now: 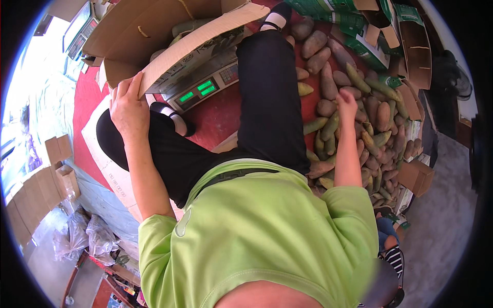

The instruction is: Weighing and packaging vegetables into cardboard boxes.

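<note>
My left hand [129, 109] is closed on the near left corner of an open cardboard box [200, 43], fingers wrapped over the raised flap's edge. Some long vegetables or fruit [189, 28] show inside the box. The box rests on a digital scale [205, 88] with lit green displays, between my legs. To the right, my right hand [347, 105] is over a pile of long reddish-brown and green vegetables or fruit [383, 116]; their exact kind is unclear. Its fingers look curled in, and whatever they may hold is hidden.
Green cartons [365, 47] stand at the far right, beside a tall open box [415, 51]. A brown carton flap [417, 177] juts out by the pile. Red cloth [218, 117] lies under the scale. Plastic bags [100, 236] are at lower left; another person's striped clothing [394, 259] shows at lower right.
</note>
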The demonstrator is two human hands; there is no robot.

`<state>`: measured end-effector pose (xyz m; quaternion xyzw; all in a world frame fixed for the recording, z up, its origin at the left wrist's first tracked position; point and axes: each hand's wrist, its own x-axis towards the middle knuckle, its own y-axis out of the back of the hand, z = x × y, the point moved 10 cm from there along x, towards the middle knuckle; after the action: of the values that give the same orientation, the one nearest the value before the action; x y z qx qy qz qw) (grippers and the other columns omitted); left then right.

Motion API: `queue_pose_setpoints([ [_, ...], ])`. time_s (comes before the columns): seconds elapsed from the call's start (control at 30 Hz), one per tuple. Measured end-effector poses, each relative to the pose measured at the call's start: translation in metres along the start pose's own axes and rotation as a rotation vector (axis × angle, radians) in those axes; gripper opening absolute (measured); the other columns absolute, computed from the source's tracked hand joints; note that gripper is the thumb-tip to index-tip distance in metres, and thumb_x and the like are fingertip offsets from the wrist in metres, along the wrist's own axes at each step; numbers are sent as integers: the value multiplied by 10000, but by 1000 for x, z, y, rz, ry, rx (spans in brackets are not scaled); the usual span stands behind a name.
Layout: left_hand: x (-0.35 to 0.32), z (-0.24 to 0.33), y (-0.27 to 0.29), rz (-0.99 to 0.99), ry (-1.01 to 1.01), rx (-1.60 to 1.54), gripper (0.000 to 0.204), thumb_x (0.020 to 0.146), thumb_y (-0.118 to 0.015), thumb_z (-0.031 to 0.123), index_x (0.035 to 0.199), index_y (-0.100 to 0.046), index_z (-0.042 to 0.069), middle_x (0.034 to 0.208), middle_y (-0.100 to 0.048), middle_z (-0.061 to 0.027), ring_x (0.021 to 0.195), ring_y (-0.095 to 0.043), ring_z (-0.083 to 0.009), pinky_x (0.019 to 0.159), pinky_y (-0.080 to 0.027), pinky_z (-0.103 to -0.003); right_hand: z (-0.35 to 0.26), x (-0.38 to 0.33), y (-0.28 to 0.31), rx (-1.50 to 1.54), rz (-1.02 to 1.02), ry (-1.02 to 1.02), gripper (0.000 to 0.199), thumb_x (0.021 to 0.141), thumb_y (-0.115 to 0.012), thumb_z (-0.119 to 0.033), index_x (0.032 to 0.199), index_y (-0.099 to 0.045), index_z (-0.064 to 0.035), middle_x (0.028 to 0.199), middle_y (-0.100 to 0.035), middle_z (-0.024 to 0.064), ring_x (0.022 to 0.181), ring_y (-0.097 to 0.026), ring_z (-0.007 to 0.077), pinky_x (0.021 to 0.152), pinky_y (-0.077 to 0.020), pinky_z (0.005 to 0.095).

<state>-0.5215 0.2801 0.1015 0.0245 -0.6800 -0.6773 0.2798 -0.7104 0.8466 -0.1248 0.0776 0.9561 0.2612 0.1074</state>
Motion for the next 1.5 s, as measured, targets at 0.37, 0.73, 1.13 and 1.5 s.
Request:
queue_pose_setpoints([
  [0.37, -1, 10, 8, 93, -71, -23, 359, 730, -636, 39, 1061, -666, 173, 990, -630, -21, 913, -611, -245, 804, -488, -352, 205, -46, 76, -240, 94, -348, 321, 734, -699, -114, 1033, -636, -15, 960, -652, 73, 812, -613, 150, 730, -484, 274],
  [0.73, 2, 14, 8, 129, -92, 3, 299, 774, -641, 68, 1053, -674, 167, 968, -655, -8, 888, -631, -224, 810, -492, -347, 190, -73, 82, -365, 138, -544, 543, 700, -743, -178, 1182, -563, -8, 1092, -626, 157, 1009, -600, 250, 882, -461, 346],
  [1.13, -1, 15, 10, 188, -121, 9, 282, 737, -686, 84, 1013, -687, 141, 941, -656, -14, 871, -622, -212, 795, -468, -336, 225, -31, 52, 73, 139, -536, 795, 687, -777, -115, 1353, -350, -37, 1217, -529, 130, 1000, -565, 249, 820, -476, 357],
  [1.5, 1, 13, 14, 186, -80, 35, 296, 727, -684, 73, 1014, -687, 147, 940, -656, -7, 872, -625, -211, 788, -469, -335, 208, -15, 31, -234, 184, -607, 804, 625, -811, -86, 1300, -396, 47, 1223, -536, 183, 1082, -551, 283, 916, -443, 374],
])
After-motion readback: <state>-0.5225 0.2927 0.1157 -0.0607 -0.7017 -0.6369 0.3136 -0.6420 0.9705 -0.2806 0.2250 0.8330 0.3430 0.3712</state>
